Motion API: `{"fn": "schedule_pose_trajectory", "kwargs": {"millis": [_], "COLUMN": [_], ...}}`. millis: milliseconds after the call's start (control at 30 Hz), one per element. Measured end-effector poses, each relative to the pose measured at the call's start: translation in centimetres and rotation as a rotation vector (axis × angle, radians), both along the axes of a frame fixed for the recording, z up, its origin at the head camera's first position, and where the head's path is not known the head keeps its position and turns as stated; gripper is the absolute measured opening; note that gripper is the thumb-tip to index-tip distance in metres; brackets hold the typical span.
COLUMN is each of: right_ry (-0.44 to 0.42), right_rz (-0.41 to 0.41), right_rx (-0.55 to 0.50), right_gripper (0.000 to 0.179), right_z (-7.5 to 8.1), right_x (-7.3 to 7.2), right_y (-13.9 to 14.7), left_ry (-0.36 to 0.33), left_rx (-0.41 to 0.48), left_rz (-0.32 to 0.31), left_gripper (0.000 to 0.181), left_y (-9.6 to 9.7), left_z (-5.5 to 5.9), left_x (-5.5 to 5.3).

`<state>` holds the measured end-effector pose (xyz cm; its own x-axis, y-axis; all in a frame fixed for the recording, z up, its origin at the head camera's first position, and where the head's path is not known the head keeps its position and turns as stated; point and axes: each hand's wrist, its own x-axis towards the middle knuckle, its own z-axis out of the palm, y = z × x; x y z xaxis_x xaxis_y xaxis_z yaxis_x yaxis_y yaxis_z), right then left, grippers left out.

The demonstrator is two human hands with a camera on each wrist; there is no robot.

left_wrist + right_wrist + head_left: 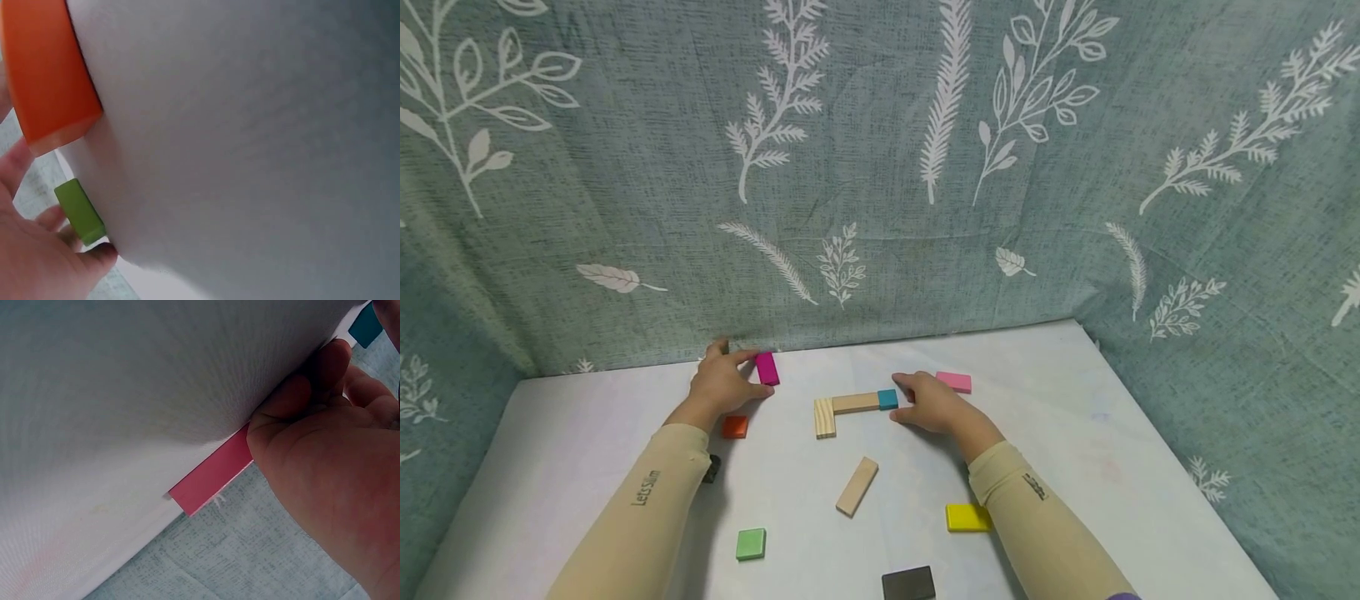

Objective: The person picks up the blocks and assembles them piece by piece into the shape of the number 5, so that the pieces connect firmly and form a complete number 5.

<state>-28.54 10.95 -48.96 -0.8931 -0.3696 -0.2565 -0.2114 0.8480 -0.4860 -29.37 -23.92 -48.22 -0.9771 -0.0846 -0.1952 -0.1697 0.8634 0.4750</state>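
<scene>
My left hand (718,383) is at the back left of the table, with index finger and thumb at opposite ends of a magenta block (767,368). In the left wrist view, its fingers overlap a small green block (81,211), and a large-looking orange block (50,78) is close to the camera. Toward the middle, my right hand (936,402) has its index finger and thumb on either side of a teal block (887,399), with slight gaps showing. That block ends a row with a plain wooden strip (856,403) and a grained wooden block (824,417).
A pink block (953,382) lies behind the right hand. Nearer are a loose wooden strip (857,487), a light green block (751,544), a yellow block (967,517) and a dark block (908,583). Another dark block (712,468) is partly behind the left sleeve. Patterned cloth (880,275) hangs behind.
</scene>
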Motion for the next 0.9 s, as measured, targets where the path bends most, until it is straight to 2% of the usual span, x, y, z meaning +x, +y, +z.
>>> {"fn": "schedule_pose_trajectory", "kwargs": {"millis": [167,333,467,633,733,900], "right_ry": [0.011,0.01,0.004,0.003,0.007,0.005], "right_rz": [0.004,0.009,0.003,0.006,0.007,-0.005], "right_rx": [-0.015,-0.011,-0.006,0.007,0.008,0.017], "right_gripper": [0.069,0.069,0.07,0.07,0.07,0.07], "right_z": [0.2,0.2,0.2,0.3,0.2,-0.2], "right_x": [0.2,0.3,0.3,0.2,0.2,0.3], "right_y": [-0.1,-0.4,-0.5,-0.1,0.0,0.0], "left_ry": [-0.003,-0.015,0.022,0.064,0.096,0.141], "left_rx": [0.063,0.189,0.269,0.359,0.363,0.348], "left_rz": [0.009,-0.023,-0.06,-0.064,-0.098,-0.169], "left_gripper": [0.085,0.087,0.084,0.08,0.078,0.073], "left_y": [-0.3,-1.4,-1.6,-0.4,0.7,2.5], "left_z": [0.0,0.0,1.0,1.9,1.9,1.0], "left_x": [0.3,1.2,3.0,5.7,7.0,9.0]}}
